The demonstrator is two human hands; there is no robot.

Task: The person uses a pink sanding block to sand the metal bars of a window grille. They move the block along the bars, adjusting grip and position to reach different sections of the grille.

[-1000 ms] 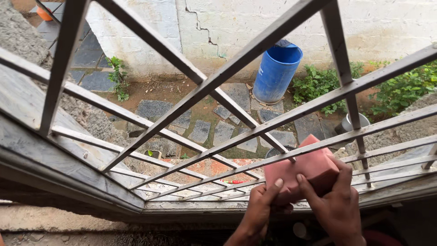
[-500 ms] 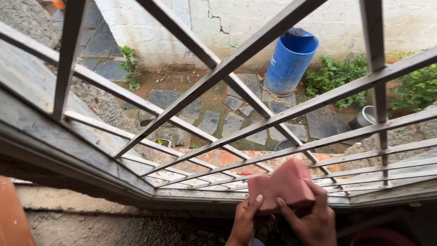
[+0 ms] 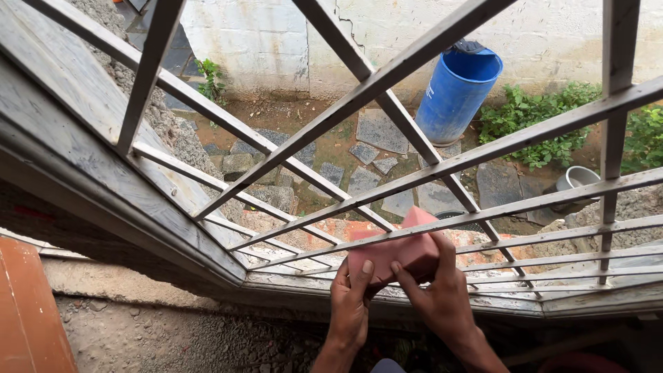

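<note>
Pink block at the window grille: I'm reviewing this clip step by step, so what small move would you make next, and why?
Probably ease the pink block down onto the sill, tilting it level. Both the left hand and right hand grip its near edge, and it sits tilted against the grey metal bars, just above the sill rather than resting flat on it.

Soft overcast daylight from outside, even, no hard shadows, no glare. Yard behind the grille [image 3: 387,76] bright & sharp; white wall [image 3: 552,27] near blown out. Interior at bottom dim, esp. under the sill [image 3: 138,207]. Wide-angle lens bends bars toward edges. Slight blur on both hands, otherwise focus ok.
</note>
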